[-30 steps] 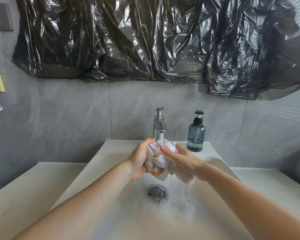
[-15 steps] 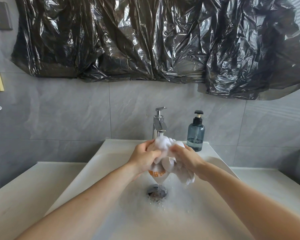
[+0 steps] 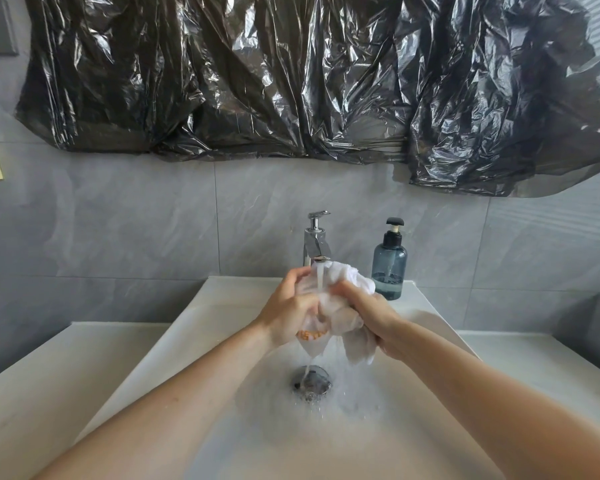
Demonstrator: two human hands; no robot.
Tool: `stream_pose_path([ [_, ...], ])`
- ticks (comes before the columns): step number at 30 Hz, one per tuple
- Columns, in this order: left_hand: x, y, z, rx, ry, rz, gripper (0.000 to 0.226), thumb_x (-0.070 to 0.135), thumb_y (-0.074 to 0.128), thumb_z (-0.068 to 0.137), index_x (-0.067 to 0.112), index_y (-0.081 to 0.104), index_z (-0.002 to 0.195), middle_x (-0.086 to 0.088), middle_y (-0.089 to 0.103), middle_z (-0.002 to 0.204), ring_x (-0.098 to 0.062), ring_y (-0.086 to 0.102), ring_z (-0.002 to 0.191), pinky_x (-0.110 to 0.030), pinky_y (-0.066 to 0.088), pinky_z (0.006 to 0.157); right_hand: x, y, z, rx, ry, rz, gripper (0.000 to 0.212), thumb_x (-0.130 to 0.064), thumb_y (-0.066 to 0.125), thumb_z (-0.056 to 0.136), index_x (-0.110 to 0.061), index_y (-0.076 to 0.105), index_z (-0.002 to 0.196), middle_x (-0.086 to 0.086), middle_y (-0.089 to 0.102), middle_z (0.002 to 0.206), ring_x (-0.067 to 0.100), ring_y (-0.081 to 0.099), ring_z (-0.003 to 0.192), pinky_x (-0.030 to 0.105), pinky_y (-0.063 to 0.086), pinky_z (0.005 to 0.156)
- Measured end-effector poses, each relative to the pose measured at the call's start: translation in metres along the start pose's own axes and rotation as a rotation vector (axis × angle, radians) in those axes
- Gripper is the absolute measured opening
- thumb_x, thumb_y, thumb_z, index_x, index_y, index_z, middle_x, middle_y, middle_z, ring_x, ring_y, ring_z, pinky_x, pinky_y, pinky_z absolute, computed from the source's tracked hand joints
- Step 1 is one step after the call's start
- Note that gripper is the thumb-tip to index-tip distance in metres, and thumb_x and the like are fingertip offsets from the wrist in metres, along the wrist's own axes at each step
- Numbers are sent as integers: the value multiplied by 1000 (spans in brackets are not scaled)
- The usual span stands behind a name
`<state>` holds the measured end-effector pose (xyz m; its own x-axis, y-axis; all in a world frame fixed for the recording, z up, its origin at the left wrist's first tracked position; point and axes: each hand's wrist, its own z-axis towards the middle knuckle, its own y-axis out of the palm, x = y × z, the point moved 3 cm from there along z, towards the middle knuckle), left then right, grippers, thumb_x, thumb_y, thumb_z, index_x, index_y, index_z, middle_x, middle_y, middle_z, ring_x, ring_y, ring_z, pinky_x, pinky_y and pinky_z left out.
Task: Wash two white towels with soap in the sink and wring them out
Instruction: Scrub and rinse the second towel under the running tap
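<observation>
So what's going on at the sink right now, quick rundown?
Left hand and right hand both grip the bunched white towel. Tap running onto it, suds around the drain. Nothing in the way.

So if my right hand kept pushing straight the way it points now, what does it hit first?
Your right hand points left into the white towel it already grips; just behind that is your left hand, holding the towel's other side. Depth is hard to judge.
</observation>
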<state>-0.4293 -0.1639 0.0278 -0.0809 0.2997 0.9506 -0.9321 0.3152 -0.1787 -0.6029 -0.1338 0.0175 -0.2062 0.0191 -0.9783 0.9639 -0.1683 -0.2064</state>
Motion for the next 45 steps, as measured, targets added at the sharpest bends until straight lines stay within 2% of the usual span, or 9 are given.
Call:
stream_pose_path([
  [4,5,-7,-2,154,-108,21,70,29,63,62,22,51,130,5,58,124,-6,62,88,-26,50,62,4,-6,7,58,30,130,74,-73,63,63,-16,74,108,9,80,96,26,76,96,44,56,92],
  [8,-5,-7,0,25,-211,210,40,45,63,82,15,73,107,-1,69,90,-18,63,73,-29,47,61,6,-8,10,50,25,181,46,-59,57,90,-16,72,96,4,76,81,16,71,76,32,51,70],
  [13,-12,-3,6,57,-184,140,13,16,53,99,16,66,97,-6,67,90,-24,64,84,-37,56,72,9,-7,12,33,44,153,42,-54,55,93,-15,72,94,5,76,80,16,71,75,30,49,66],
  [23,0,-24,12,279,29,439,38,52,70,96,17,61,109,4,67,101,-21,63,96,-31,43,74,11,-8,15,99,68,121,53,-60,65,74,-19,75,107,4,81,94,22,76,93,38,59,87],
  [29,-5,-33,12,66,-21,543,56,58,89,76,31,66,120,9,66,97,-8,64,86,-20,46,67,13,-13,17,177,57,133,50,-57,69,79,-17,75,107,4,80,95,22,76,93,36,60,86],
  [33,-16,-19,7,-200,-185,398,22,18,84,85,18,68,100,2,69,85,-7,59,62,-21,45,54,14,-16,18,181,40,163,55,-60,70,78,-15,75,110,6,80,94,24,76,90,38,59,80],
  [36,-15,-16,0,-301,-309,367,27,31,84,81,18,64,94,-1,61,81,-13,50,65,-24,36,55,13,-14,16,163,37,180,56,-64,67,80,-16,75,109,8,80,94,25,75,86,34,53,71],
  [41,-6,-30,7,-89,-364,154,41,42,83,59,23,74,94,-2,64,84,-19,55,78,-30,41,66,12,-15,17,148,41,190,63,-72,70,73,-22,75,112,4,81,99,23,76,97,41,59,93],
  [45,-4,-37,15,-25,-367,-173,28,31,78,82,19,76,108,-9,76,95,-25,73,86,-36,62,79,15,-8,17,94,73,125,81,-82,75,60,-22,74,115,2,80,101,22,77,97,45,58,98],
])
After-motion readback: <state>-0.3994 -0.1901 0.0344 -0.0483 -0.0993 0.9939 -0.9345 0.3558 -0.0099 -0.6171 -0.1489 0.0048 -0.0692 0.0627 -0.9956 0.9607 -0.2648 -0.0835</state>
